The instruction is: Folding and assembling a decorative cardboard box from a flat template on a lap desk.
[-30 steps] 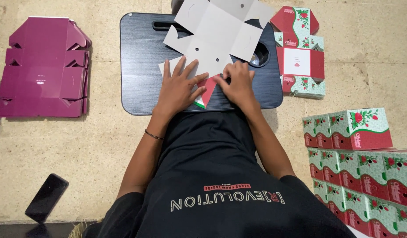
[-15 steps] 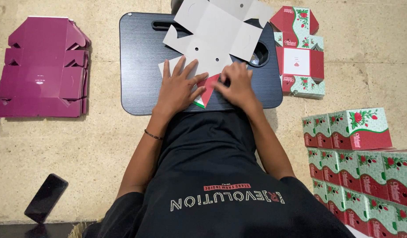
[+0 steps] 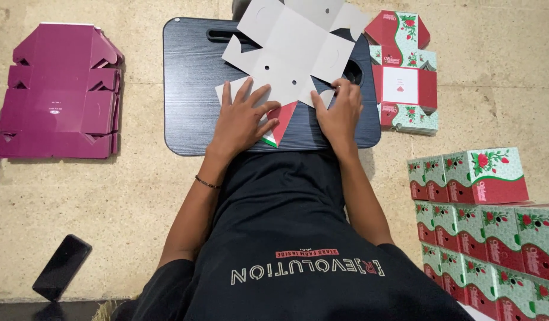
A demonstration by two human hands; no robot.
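Both hands are flat on an unfolded grey card box blank (image 3: 295, 50) lying on a dark lap tray (image 3: 191, 89) on the floor. Left hand (image 3: 241, 122) has fingers spread, palm down on the blank's near left flap, gripping nothing. Right hand (image 3: 340, 113) presses the near right flap with fingers bent over its edge; a pinch can't be told. The hands are apart, with a red-green printed flap (image 3: 279, 122) showing between them. Stack of flat maroon blanks (image 3: 54, 95) sits well left, printed flat blanks (image 3: 402, 71) just right of the tray, assembled boxes (image 3: 488, 208) far right, and a phone (image 3: 61, 266) near left.
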